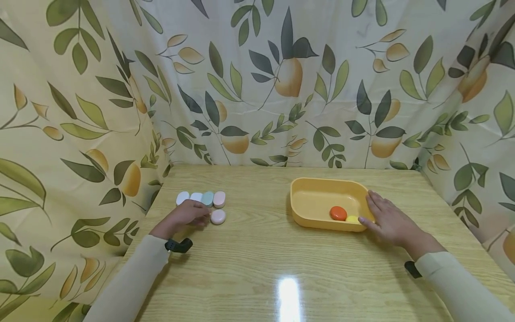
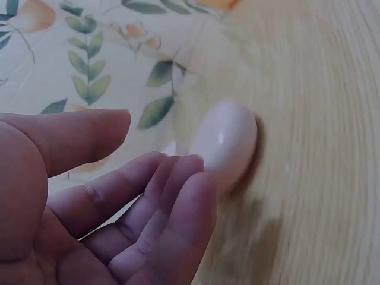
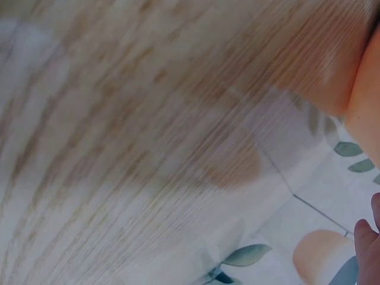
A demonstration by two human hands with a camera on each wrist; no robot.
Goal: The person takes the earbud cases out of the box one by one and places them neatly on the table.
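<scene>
My left hand is beside a round pale pink piece, smooth like a small soap. In the left wrist view its fingers are loosely bent, with the pink piece just beyond the fingertips and nothing between thumb and fingers. Behind it stands a row of similar rounded pieces: white ones, a teal one and a pink one. My right hand rests against the right end of a yellow tray, fingers extended along the rim. Inside the tray lie a red oval piece and a yellow one.
The pieces and tray are on a light wood-grain table, with a bright light reflection near its front. A leaf-and-fruit patterned cloth hangs around the back and sides.
</scene>
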